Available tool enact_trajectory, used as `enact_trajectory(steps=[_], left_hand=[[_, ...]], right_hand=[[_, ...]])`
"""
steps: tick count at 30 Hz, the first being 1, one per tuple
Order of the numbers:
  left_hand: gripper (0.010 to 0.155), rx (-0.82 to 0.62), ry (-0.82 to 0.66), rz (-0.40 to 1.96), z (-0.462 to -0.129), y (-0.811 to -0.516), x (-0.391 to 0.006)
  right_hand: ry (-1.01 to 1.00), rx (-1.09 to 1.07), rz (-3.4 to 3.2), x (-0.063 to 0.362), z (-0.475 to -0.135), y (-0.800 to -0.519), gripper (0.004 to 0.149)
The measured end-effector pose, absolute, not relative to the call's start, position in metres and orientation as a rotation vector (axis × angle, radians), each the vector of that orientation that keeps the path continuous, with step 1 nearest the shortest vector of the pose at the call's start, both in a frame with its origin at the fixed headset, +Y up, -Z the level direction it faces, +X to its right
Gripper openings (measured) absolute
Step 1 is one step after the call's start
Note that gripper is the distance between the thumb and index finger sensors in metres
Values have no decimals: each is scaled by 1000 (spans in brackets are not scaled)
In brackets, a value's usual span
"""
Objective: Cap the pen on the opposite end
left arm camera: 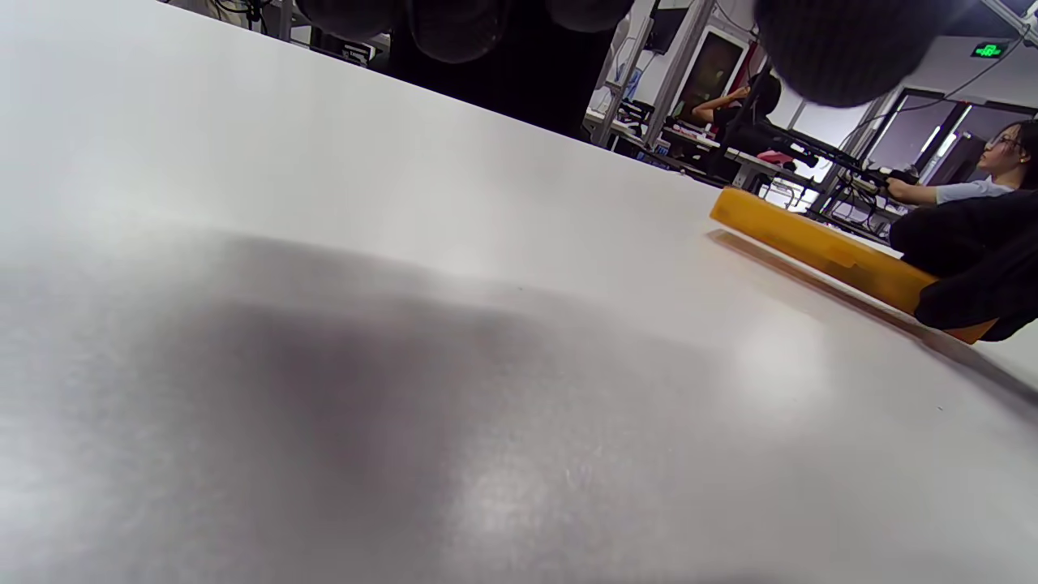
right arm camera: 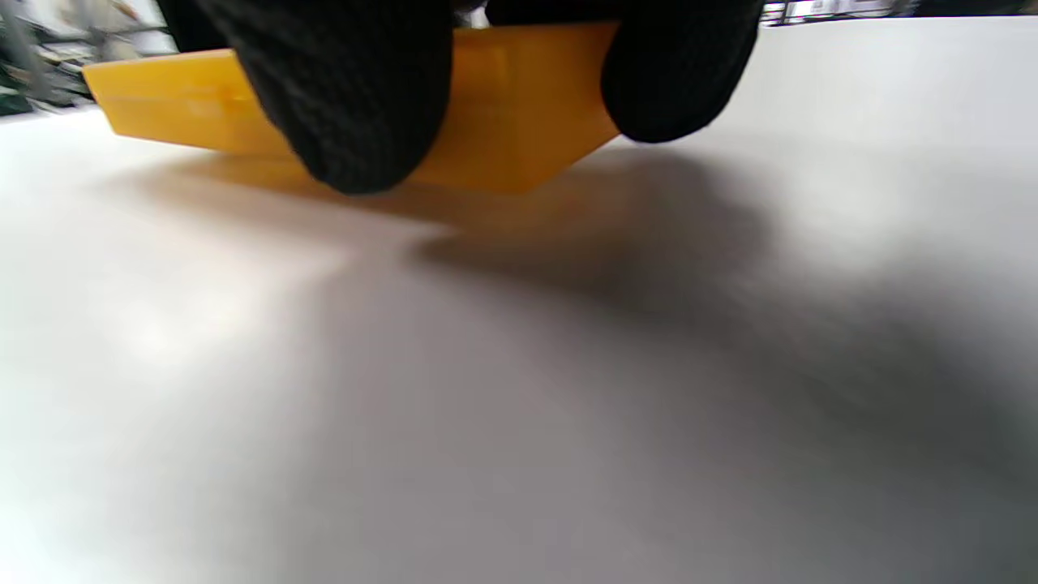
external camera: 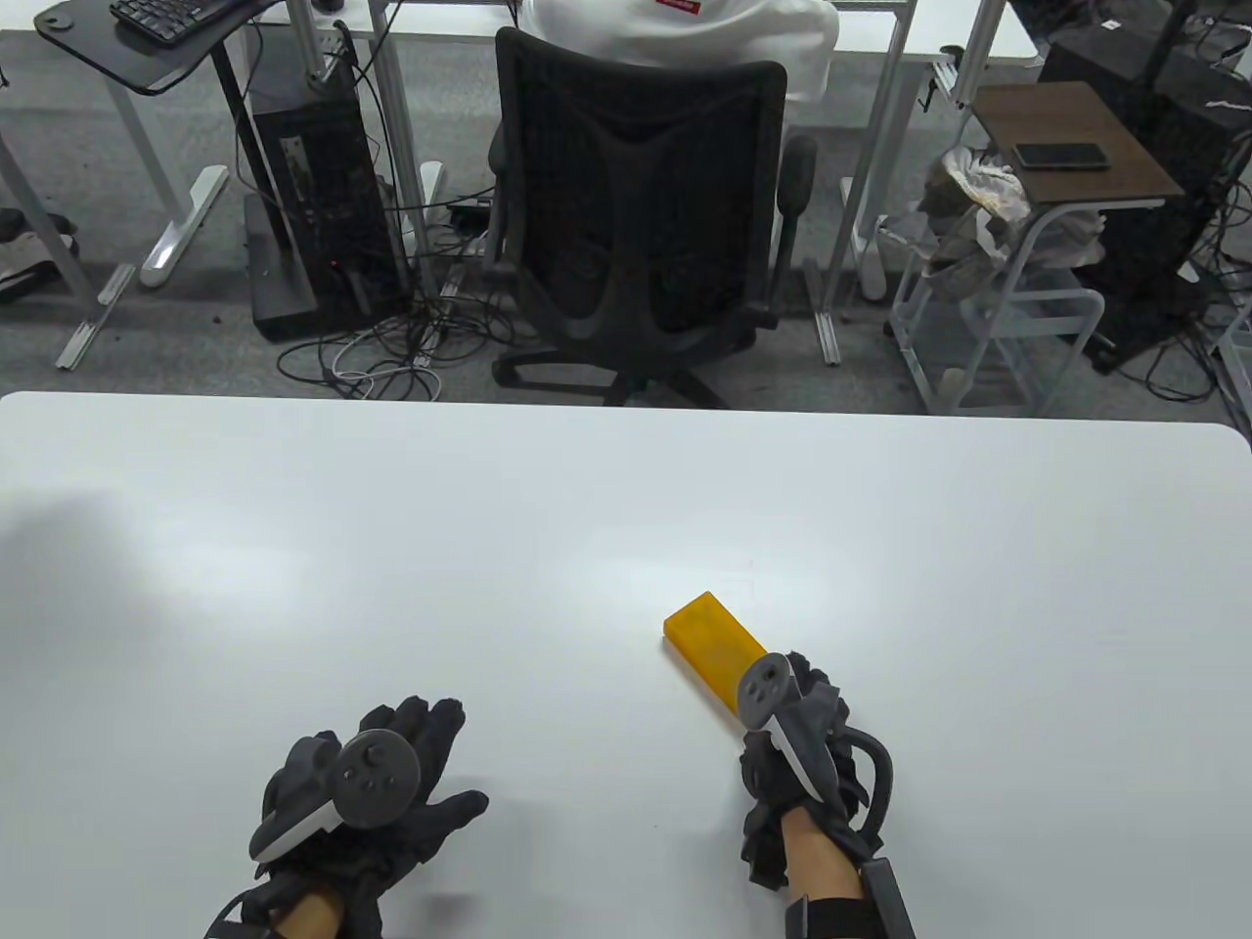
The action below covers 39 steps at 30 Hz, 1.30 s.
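A flat yellow box (external camera: 706, 641) lies on the white table (external camera: 391, 538), right of centre, pointing away to the upper left. My right hand (external camera: 787, 690) holds its near end; in the right wrist view two gloved fingers (right arm camera: 357, 105) wrap over the box (right arm camera: 519, 105). No pen or cap shows in any view. My left hand (external camera: 411, 753) rests near the table's front edge with fingers spread, holding nothing. The left wrist view shows the box (left arm camera: 811, 243) off to the right, with the right hand (left arm camera: 973, 268) on it.
A black office chair (external camera: 641, 225) stands beyond the table's far edge. Desks, a computer tower (external camera: 313, 205) and floor cables lie behind it. A small side table (external camera: 1066, 147) stands at the back right.
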<state>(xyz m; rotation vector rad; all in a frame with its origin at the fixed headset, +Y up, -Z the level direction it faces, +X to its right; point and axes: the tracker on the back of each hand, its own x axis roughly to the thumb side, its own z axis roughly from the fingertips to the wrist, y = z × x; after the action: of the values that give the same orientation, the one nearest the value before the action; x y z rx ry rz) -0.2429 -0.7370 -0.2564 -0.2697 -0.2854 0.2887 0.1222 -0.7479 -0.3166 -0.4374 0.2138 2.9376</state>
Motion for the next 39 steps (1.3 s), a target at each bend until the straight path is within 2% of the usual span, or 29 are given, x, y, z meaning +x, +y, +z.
enact_trajectory(steps=[4, 7, 9, 12, 19, 28, 33, 37, 39], left_hand=[[89, -262, -264, 280, -257, -738, -249], [89, -242, -234, 262, -258, -741, -254], [91, -251, -224, 258, -260, -745, -255], [94, -253, -230, 249, -264, -751, -253], [95, -295, -302, 157, -275, -764, -228], [90, -278, -375, 86, -277, -773, -205], [97, -232, -369, 132, -281, -778, -206], [102, -278, -333, 217, -283, -782, -212], [106, -290, -315, 258, -284, -783, -216]], right_hand=[[191, -96, 2976, 87, -311, -735, 89], [257, 195, 3000, 52, -302, -736, 90], [280, 338, 3041, 34, -296, -740, 91], [308, 431, 3064, 24, -292, -745, 91], [396, 458, 3077, 27, -288, -760, 91], [381, 524, 3057, 21, -285, -761, 91], [399, 495, 3035, 23, -290, -757, 91], [704, 317, 2680, 43, -313, -749, 88], [858, 215, 2430, 56, -324, -750, 78]])
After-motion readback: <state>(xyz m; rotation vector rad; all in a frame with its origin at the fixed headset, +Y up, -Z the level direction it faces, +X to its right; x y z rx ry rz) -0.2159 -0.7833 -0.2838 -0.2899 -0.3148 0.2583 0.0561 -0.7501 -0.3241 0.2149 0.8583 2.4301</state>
